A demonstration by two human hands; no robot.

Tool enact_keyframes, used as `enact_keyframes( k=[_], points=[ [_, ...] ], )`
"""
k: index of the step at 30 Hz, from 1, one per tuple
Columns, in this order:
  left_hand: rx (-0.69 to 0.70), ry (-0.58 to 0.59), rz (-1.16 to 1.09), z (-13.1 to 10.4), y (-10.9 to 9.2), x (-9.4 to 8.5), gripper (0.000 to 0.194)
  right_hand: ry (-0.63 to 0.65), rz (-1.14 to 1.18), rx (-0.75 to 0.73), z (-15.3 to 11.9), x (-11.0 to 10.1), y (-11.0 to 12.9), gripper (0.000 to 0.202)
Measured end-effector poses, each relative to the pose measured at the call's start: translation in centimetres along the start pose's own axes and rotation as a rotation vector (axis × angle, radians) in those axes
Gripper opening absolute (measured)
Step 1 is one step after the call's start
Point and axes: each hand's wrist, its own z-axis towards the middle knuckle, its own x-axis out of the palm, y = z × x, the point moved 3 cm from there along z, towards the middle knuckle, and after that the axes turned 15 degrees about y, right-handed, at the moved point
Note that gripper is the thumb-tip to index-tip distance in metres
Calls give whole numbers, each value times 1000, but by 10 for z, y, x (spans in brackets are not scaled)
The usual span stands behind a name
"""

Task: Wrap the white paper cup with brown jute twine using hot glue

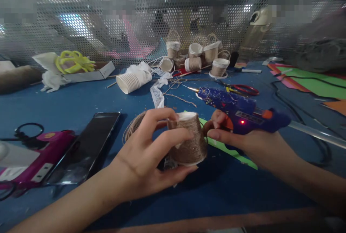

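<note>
My left hand (143, 153) grips a small paper cup (198, 148) wrapped in brown jute twine, its fingers over the side and the thumb under the lower rim. The cup is tilted, and a white end shows at the top. In my right hand (243, 141) is a blue glue gun (229, 101) with a lit red light, its metal nozzle pointing left above the cup. The right fingertips are close together at the cup's right side, where a strand of twine seems pinched. Behind my left hand lies a loose coil of twine (135, 126).
Several twine-wrapped little baskets (211, 52) stand at the back. Stacked paper cups (129, 82), white lace (156, 94) and scissors (244, 89) lie mid-table. A phone (89, 146) and magenta power strip (44, 157) are left. A green strip (238, 156) lies under the right hand; coloured sheets (310, 78) are right.
</note>
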Motion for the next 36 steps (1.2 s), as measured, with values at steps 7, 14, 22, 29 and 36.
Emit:
enact_keyframes(
  k=[7,14,22,29,36],
  points=[
    [-18,7,-41,1,-3,0,63,90,280,47,2,0,-13,32],
    [-247,-162,-280,-4,13,-14,86,5,215,94,5,-10,-16,32],
    [-341,-158,-574,-1,26,-22,56,-94,131,107,7,-19,-22,31],
    [-380,-60,-777,0,29,-16,61,-165,102,92,15,-23,-21,19],
    [-401,28,-1037,1,26,-10,69,-72,-14,105,18,-33,-10,13]
  ],
)
